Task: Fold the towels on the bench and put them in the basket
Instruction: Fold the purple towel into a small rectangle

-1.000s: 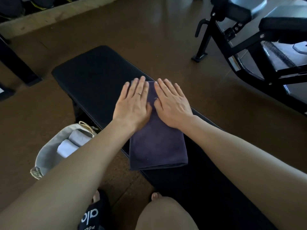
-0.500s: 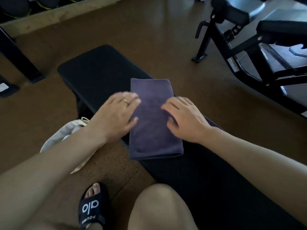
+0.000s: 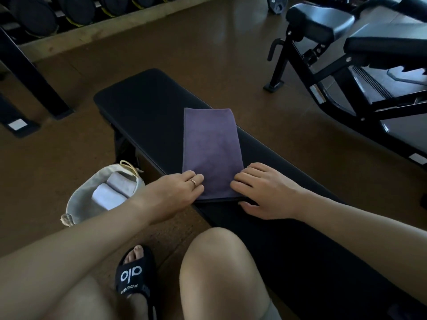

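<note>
A purple towel [image 3: 211, 148], folded into a long strip, lies across the black bench [image 3: 143, 107]. My left hand [image 3: 175, 192] sits at the towel's near left corner, its fingers curled over the edge. My right hand [image 3: 265, 192] is at the near right corner, with fingers on top and the thumb under the near edge. On the floor to the left of the bench stands a pale fabric basket [image 3: 76, 202]. It holds two light folded towels [image 3: 106, 196].
A black weight machine [image 3: 346, 65] stands to the right of the bench, and a dumbbell rack [image 3: 69, 10] runs along the back left. My knee [image 3: 219, 262] and my foot in a black slide sandal [image 3: 134, 273] are near the bench's front.
Both hands slid from the towel's far end, where they lay flat, back along it to its near corners. The fingers went from flat to curled on the near edge.
</note>
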Demonstrator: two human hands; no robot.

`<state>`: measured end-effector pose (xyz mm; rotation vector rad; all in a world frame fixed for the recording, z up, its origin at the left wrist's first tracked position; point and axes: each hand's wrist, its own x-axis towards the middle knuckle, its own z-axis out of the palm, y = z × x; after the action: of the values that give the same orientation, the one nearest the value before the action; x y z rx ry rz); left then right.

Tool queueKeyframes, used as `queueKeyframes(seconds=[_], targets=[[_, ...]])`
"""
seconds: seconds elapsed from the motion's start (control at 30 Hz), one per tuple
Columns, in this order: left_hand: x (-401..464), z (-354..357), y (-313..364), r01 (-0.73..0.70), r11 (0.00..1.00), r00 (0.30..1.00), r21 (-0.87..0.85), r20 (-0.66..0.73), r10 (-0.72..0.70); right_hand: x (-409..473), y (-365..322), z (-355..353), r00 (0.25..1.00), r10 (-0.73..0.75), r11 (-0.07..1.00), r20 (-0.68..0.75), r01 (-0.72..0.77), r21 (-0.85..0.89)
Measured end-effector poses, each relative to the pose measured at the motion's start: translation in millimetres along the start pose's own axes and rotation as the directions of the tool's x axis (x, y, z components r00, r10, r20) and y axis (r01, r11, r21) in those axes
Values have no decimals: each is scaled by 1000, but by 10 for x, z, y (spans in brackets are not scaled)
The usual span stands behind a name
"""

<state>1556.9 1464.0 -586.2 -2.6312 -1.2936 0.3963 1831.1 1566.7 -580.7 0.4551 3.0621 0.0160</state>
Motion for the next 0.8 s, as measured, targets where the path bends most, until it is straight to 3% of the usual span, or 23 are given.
queueKeyframes(seconds=[0.2, 0.3, 0.37, 0.47, 0.57, 0.67, 0.8], targets=[[-37, -88, -71, 10, 988, 995, -154, -96, -25, 45, -7, -24, 1000, -12, 1000, -15, 12, -13], [-68, -111, -90, 69, 951, 988, -302, -112, -107, 57, -14, -36, 1000, 8, 1000, 10, -8, -23], [-90, -108, -140, 142, 867, 975, -477, -82, -205, 56, -14, -20, 1000, 29, 999, -8, -29, -15], [-113, -114, -243, 218, 664, 948, -715, -5, -317, 70, -4, -9, 985, 141, 981, -103, -125, 147], [-119, -101, -296, 268, 527, 921, -807, 54, -386, 117, 15, -3, 931, 345, 874, -117, -274, 401], [-85, -62, -319, 318, 420, 878, -850, 96, -470, 192, 54, -13, 854, 520, 654, 7, -403, 640], [2, -31, -357, 390, 329, 818, -860, 158, -553, 323, 115, -48, 777, 610, 491, 153, -523, 696]])
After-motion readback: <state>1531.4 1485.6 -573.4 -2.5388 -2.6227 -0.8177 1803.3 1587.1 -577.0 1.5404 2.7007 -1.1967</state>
